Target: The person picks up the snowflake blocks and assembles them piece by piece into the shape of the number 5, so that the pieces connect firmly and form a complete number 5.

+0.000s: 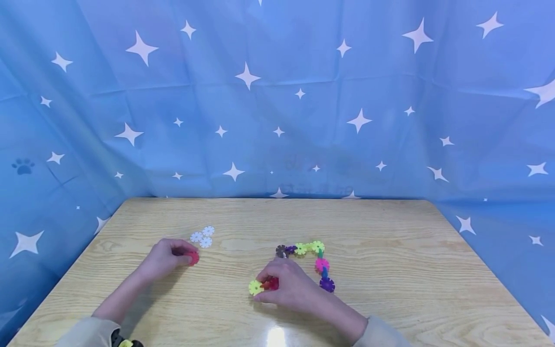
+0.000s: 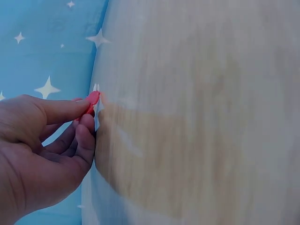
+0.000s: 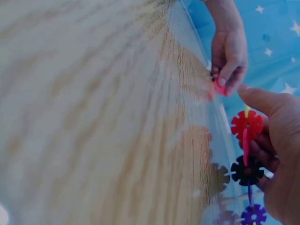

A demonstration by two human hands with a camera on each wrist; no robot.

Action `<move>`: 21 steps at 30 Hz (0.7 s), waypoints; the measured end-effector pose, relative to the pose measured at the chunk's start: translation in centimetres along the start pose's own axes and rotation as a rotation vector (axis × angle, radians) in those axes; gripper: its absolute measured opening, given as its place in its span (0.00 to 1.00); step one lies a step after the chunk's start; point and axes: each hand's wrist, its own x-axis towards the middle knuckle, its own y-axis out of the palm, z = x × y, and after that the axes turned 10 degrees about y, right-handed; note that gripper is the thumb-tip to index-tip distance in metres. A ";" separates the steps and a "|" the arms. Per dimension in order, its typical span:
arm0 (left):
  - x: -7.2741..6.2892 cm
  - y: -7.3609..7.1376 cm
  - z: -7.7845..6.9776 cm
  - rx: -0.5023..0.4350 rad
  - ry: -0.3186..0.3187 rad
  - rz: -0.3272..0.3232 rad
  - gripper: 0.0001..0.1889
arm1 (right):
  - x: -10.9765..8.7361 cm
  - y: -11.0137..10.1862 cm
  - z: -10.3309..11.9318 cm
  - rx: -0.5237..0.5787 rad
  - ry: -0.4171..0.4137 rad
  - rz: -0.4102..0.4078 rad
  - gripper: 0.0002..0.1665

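Observation:
My left hand (image 1: 166, 259) pinches a pinkish-red notched plastic disc (image 1: 193, 258) between thumb and fingers, low over the table's left part. In the left wrist view the red disc (image 2: 93, 98) stands on edge at the fingertips. With my right hand (image 1: 288, 284) I hold one end of a chain of interlocking snowflake discs. At this end are a yellow disc (image 1: 256, 287) and a red disc (image 3: 247, 124), partly covered by the hand in the head view. From there the chain curves through a black disc (image 3: 247, 170), purple, yellow-green and a pink disc (image 1: 322, 265) to a purple disc (image 1: 327, 284).
Three white snowflake discs (image 1: 205, 242) lie together just beyond my left hand. The wooden table (image 1: 390, 241) reaches back to a blue curtain (image 1: 303, 111) with white stars. A dark band (image 1: 123, 340) circles the left wrist by the sleeve.

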 end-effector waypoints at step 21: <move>0.3 5.9 -3.9 -0.380 0.112 0.257 0.09 | -0.1 -0.1 -0.4 -0.028 -0.058 -0.014 0.15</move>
